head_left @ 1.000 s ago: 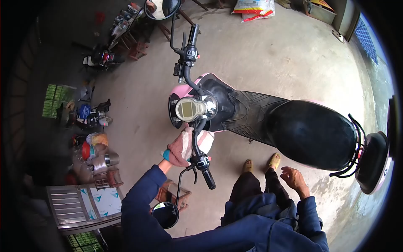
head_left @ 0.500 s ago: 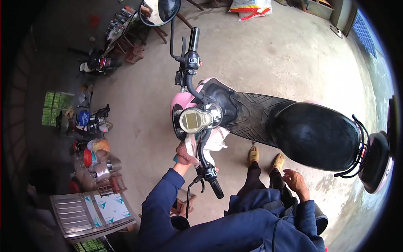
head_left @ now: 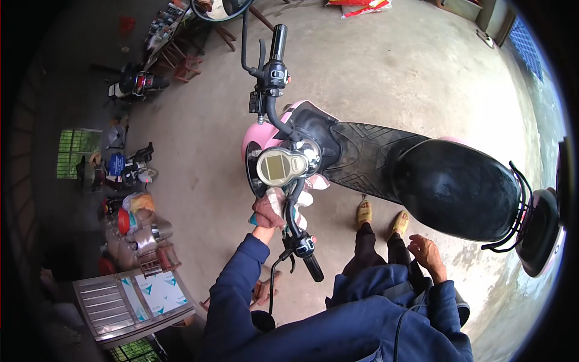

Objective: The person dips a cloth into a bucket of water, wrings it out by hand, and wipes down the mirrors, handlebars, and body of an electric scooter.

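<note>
My left hand is closed around a cloth with white, reddish-brown and teal parts. It presses the cloth beside the left handlebar stem of a pink and black electric scooter, just below the round display. The cloth covers most of the fingers and shows on both sides of the bar. My right hand hangs by my leg with its fingers loosely bent and apart, holding nothing. Near it is the scooter's black seat.
The left grip and a mirror stem stick out near my left forearm. Two yellow slippers are on the concrete floor beside the scooter. At left stand a metal-framed table, wooden stools and a parked motorbike. Red-and-white sacks lie at the top.
The white part of the cloth, which hung spread out to the right of the bar, is now bunched closer to it. My left hand stays by the stem; the view has shifted slightly.
</note>
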The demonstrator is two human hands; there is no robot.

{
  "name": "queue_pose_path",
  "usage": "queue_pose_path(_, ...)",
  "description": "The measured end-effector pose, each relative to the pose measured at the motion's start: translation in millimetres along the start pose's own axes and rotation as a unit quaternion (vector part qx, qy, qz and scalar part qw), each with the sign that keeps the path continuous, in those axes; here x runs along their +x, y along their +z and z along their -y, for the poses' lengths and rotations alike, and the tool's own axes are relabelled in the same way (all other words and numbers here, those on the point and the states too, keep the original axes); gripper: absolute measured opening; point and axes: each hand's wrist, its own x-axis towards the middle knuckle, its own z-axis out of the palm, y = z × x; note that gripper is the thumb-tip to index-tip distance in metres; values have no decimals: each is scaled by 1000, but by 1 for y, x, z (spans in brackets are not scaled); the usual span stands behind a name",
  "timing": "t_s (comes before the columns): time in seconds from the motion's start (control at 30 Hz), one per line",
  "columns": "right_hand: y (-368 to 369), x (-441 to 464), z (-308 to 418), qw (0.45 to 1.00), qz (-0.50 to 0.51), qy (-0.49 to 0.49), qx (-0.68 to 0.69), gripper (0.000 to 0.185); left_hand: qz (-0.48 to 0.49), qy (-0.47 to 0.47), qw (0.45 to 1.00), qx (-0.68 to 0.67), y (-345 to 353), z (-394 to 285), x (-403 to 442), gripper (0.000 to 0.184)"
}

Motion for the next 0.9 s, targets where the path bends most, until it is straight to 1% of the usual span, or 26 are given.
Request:
queue_pose_path(0.03,-1,1,1,1000,7,-6,-10,32,-20,-20,998,-50,16,-25,-6,25)
queue_pose_path(0.07,-1,3,0,1000,3,-12,-11,33,10,-76,987,-141,21,-42,-11,28)
queue_pose_path(0.13,-1,4,-1,1000,1,-13,-4,33,38,-130,964,-230,25,-48,-14,31)
queue_pose_path(0.17,-1,5,-2,1000,-3,-15,4,33,71,-39,995,-64,27,-48,-13,35)
queue_pose_path(0.2,-1,6,0,1000,-7,-12,8,33,96,3,995,23,29,-50,-14,36)
queue_pose_path(0.27,-3,1,2,1000,-4,-10,4,34,124,80,973,180,28,-55,-17,40)
queue_pose_path(0.3,-3,-3,-1,1000,-4,-4,4,34,95,-4,995,-6,31,-48,-19,41)
queue_pose_path(0.33,-2,-4,-4,1000,-6,-10,-1,34,39,-71,977,-199,33,-41,-21,43)
queue_pose_path(0.37,-2,-5,-6,1000,-7,-17,-6,33,40,-72,976,-201,30,-37,-16,43)
queue_pose_path(0.43,-2,-8,-4,1000,-10,-12,-6,33,76,-89,962,-245,20,-33,-4,45)
queue_pose_path(0.47,-3,-9,-3,1000,-8,-12,-7,33,79,-53,987,-133,18,-30,-4,46)
queue_pose_path(0.5,-4,-9,-3,1000,-9,-12,-8,33,75,-17,997,-17,22,-34,-3,48)
queue_pose_path(0.53,-4,-10,-3,1000,-11,-10,-9,33,31,-89,981,-171,29,-42,-6,48)
queue_pose_path(0.57,-4,-9,-4,1000,-12,-8,-12,32,69,-121,957,-256,28,-46,-8,48)
queue_pose_path(0.63,-3,-5,-2,1000,-12,-6,-13,32,126,-204,881,-409,30,-56,-12,49)
queue_pose_path(0.73,1,10,9,1000,-1,-11,-10,34,84,-258,894,-357,40,-75,-28,50)
queue_pose_path(0.77,5,16,21,999,38,-27,16,35,75,-268,896,-345,45,-80,-33,50)
queue_pose_path(0.8,11,21,33,995,77,-42,42,37,33,-246,915,-317,49,-81,-39,48)
queue_pose_path(0.83,23,31,43,984,123,-55,118,41,-8,-225,931,-288,52,-81,-42,46)
queue_pose_path(0.87,31,40,63,972,160,-85,149,44,25,-235,924,-302,46,-78,-41,43)
queue_pose_path(0.9,39,48,86,968,174,-121,136,44,26,-243,922,-299,54,-85,-42,43)
